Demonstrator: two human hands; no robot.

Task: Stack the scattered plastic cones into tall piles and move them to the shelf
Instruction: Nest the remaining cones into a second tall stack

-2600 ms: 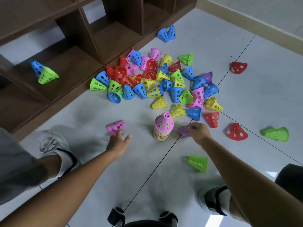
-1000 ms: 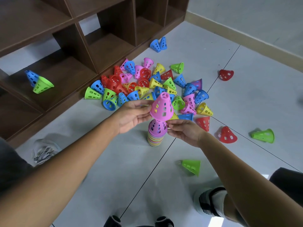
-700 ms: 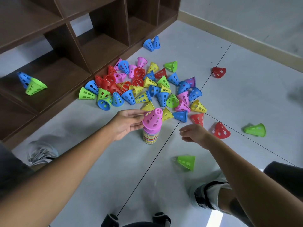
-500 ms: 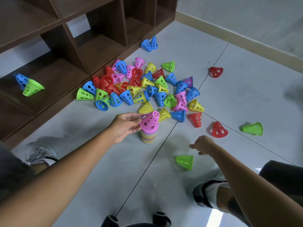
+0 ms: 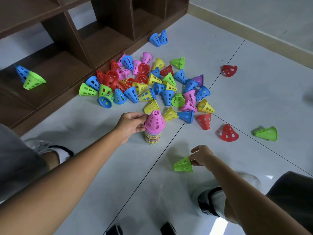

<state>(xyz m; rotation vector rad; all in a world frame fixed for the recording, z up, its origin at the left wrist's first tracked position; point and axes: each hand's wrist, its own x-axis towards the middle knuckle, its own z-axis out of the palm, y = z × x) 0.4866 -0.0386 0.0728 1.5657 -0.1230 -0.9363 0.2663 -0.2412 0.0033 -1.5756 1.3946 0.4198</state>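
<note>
Green cone (image 5: 183, 165) pinched in right fingers (image 5: 193, 157); stack (image 5: 153, 133) in left fingers' (image 5: 141, 123) grip.

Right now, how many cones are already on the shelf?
2: a blue cone and a green cone, lying together in a left-hand compartment of the shelf. Compartments cut off by the frame could hide more.

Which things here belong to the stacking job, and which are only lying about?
Job in hand:
- stack topped by a pink cone, which the left hand holds
- green cone, pinched by the right hand
- scattered cones on the floor
- shelf, with a blue and green pair inside

Lying about:
- shoes
- skirting board
</note>
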